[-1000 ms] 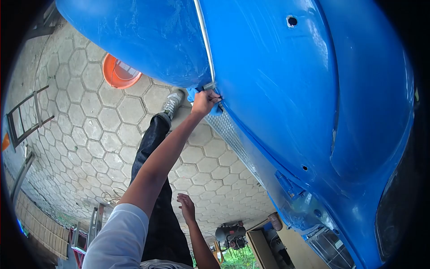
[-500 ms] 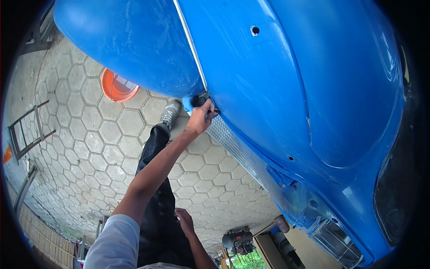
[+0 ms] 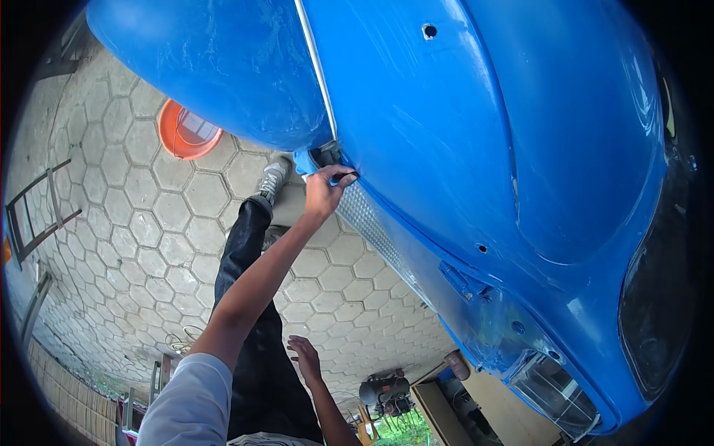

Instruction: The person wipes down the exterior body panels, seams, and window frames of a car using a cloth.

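Observation:
My left hand [image 3: 325, 189] reaches to the lower edge of a large blue vehicle body [image 3: 416, 141]. Its thumb and fingers are pinched around something small and dark at that edge, too small to make out. Just above the fingers is a dark gap with a bit of blue material [image 3: 303, 161] beside it, below the end of a pale strip [image 3: 316, 67]. A textured metal panel [image 3: 375, 234] runs down to the right from my fingers. My right hand [image 3: 305, 357] hangs low beside my leg, fingers apart and nothing in it.
An orange basin [image 3: 188, 132] stands on the hexagonal paving [image 3: 208, 197] at the upper left. My shoe [image 3: 274, 177] is close below the blue body. Metal frames [image 3: 41, 212] lie at the far left. A compressor [image 3: 385, 390] and a wooden cabinet [image 3: 513, 412] are at the bottom.
The view has shifted, so the blue body sits further left. My left hand is slightly lower along the edge, and the dark gap above it shows more. My right hand remains low.

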A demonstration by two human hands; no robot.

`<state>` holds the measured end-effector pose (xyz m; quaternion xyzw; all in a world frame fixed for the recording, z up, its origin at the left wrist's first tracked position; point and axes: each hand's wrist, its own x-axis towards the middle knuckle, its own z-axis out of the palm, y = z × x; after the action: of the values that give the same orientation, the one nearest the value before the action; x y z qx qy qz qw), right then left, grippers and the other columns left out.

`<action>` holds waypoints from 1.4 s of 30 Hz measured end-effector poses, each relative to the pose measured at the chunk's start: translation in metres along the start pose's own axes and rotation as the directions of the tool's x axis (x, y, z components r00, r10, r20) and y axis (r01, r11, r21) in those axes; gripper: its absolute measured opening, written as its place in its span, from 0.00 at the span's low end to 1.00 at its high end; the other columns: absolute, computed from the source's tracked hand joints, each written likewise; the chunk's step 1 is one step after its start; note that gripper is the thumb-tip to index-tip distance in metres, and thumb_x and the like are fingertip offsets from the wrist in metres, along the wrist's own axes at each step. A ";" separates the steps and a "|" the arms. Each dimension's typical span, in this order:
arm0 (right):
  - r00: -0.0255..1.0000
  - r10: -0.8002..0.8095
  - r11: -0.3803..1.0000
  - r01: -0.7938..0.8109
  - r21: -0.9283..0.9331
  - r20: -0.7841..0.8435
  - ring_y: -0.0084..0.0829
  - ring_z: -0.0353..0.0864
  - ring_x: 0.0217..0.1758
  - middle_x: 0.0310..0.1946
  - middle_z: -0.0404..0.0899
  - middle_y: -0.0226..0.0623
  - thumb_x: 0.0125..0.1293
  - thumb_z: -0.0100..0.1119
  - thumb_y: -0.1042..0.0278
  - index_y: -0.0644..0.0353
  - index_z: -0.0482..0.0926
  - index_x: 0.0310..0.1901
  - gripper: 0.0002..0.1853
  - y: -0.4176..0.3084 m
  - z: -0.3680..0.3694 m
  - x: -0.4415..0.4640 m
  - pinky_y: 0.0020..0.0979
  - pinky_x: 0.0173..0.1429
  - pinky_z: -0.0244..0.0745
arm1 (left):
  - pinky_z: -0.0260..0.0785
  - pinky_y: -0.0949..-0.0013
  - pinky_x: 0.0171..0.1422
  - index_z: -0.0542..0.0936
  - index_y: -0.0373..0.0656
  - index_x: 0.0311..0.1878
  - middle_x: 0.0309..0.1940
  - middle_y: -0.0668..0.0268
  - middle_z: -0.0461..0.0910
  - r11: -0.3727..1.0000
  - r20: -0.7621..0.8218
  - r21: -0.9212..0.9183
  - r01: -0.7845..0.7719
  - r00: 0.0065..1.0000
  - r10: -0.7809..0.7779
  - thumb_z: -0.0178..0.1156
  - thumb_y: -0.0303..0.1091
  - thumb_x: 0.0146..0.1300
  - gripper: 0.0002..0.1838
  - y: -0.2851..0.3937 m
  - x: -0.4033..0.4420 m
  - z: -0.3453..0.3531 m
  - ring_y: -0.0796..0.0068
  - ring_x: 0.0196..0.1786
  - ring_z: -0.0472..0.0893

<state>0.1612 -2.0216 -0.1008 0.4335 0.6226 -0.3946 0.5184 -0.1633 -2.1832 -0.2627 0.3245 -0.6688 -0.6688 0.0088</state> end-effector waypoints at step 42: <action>-0.106 -0.953 -0.099 0.994 -0.038 -0.285 0.29 0.77 0.54 0.52 0.78 0.37 0.65 0.61 0.67 0.64 0.73 0.60 0.22 -0.230 -0.047 -0.310 0.31 0.51 0.73 | 0.74 0.62 0.50 0.82 0.42 0.46 0.41 0.59 0.83 0.611 0.712 -0.048 -0.791 0.402 0.576 0.65 0.30 0.61 0.10 0.486 -0.273 -0.157 0.60 0.45 0.83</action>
<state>-0.0446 -2.0899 0.2222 -0.0785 0.7511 -0.6530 -0.0566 -0.0828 -2.2521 0.3065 -0.2471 -0.7893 -0.5621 -0.0024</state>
